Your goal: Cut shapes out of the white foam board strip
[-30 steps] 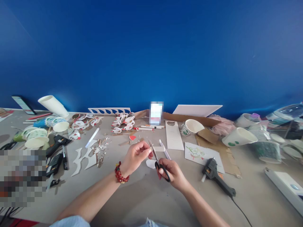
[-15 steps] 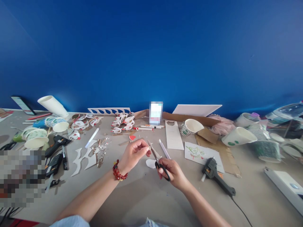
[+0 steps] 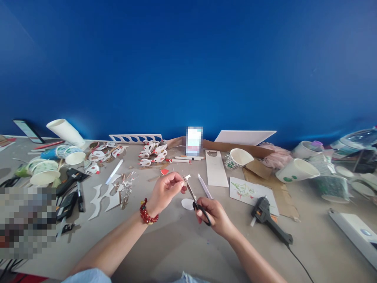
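My left hand (image 3: 167,190), with red beads at the wrist, pinches a tiny white piece (image 3: 187,178) between thumb and fingertips. Black-handled scissors (image 3: 202,211) are in my right hand (image 3: 214,214), their blades pointing up and away, with the tips beside the small piece. Below the blades a white paper scrap (image 3: 187,203) lies on the table. A white pen-like tool (image 3: 204,186) rests just beyond my right hand. The small red piece (image 3: 164,172) lies behind my left hand.
Glue gun (image 3: 271,220) with a cable and a drawing (image 3: 250,190) lie right. A patterned paper cup (image 3: 239,158) stands behind them. White bird-like cutouts (image 3: 153,151), cut board pieces (image 3: 110,196) and black tools (image 3: 69,196) lie left. A blue wall (image 3: 188,70) rises behind.
A small white bit now shows by the scissor tips, where the blades look closer together. Both hands have barely shifted.
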